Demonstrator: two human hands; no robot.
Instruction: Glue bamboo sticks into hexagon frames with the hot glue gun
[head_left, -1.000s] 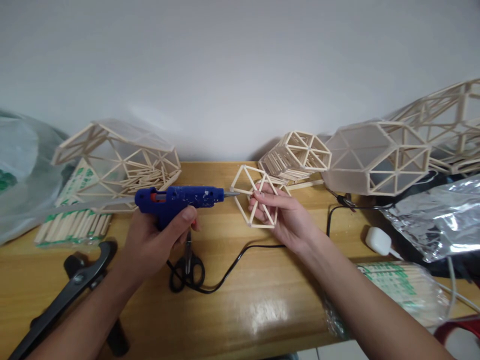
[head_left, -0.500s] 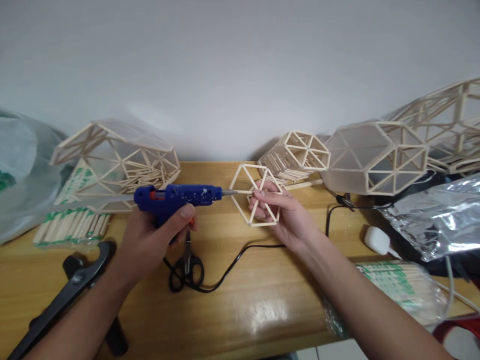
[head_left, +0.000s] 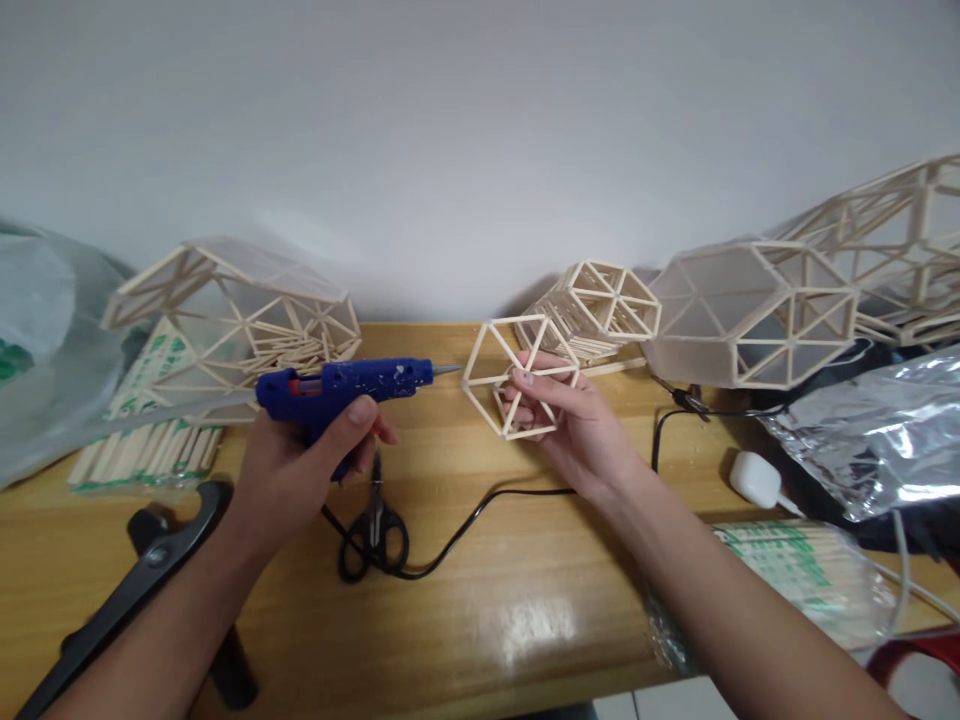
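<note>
A blue glue gun [head_left: 360,388] is gripped in my left hand [head_left: 300,465], its thin metal nozzle pointing right. My right hand [head_left: 577,415] pinches a flat hexagonal frame of wooden sticks with spokes [head_left: 480,353], thumb and fingers near its centre. The nozzle tip is close to the frame's left corner; whether they touch is hard to tell. Behind the frame lies a hexagonal stick tube [head_left: 592,305] against the wall. Black scissors [head_left: 375,540] rest on the wooden table [head_left: 480,620] below the glue gun.
Left: a stick lantern frame [head_left: 240,325] with loose sticks, packed sticks [head_left: 146,450], a plastic bag [head_left: 60,340] and a black tool [head_left: 142,590]. Right: a covered hexagonal frame [head_left: 750,315], silver foil [head_left: 885,430], a white plug [head_left: 754,480] and bagged sticks [head_left: 817,575]. A black cable [head_left: 465,525] crosses between.
The glue gun has moved slightly left and up, its nozzle drawing back from the frame's middle to its left edge. The hexagonal frame has turned and risen a little in my right hand.
</note>
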